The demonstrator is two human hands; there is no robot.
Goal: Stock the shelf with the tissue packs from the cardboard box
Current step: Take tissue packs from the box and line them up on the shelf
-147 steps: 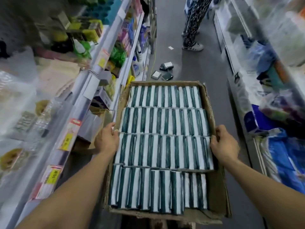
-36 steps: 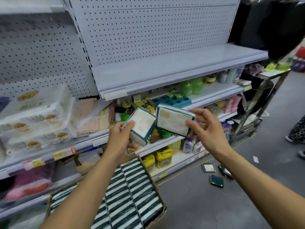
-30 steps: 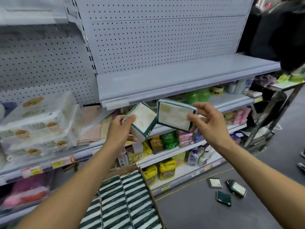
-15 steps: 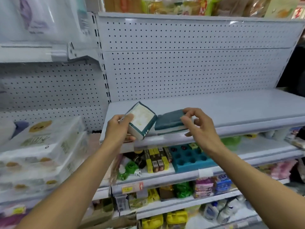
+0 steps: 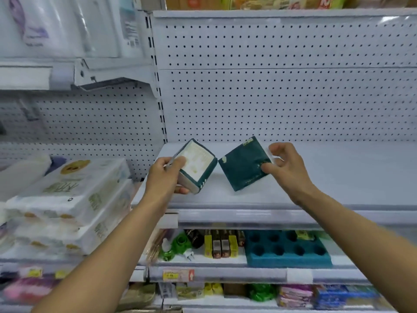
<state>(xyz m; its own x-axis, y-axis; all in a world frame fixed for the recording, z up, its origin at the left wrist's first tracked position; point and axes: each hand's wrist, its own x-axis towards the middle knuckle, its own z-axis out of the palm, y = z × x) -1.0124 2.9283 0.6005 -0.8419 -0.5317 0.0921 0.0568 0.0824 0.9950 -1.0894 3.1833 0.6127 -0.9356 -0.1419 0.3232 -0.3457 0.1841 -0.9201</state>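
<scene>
Left hand [image 5: 165, 177] grips a pale-faced tissue pack [image 5: 195, 166]; right hand [image 5: 285, 169] pinches a green tissue pack [image 5: 242, 164], now tilted up off the shelf [image 5: 338, 175].

I have both forearms reaching up toward twelve o'clock. My left hand [image 5: 164, 177] grips a pack. My right hand [image 5: 284, 168], at three o'clock of it, pinches another

White pegboard back panel [image 5: 282, 98] behind grey shelving. Below it, a blue moulded tray [image 5: 286, 249] and small bottles; left of it, wrapped paper-roll bundles [image 5: 67, 199]. Light even, diffuse.
</scene>
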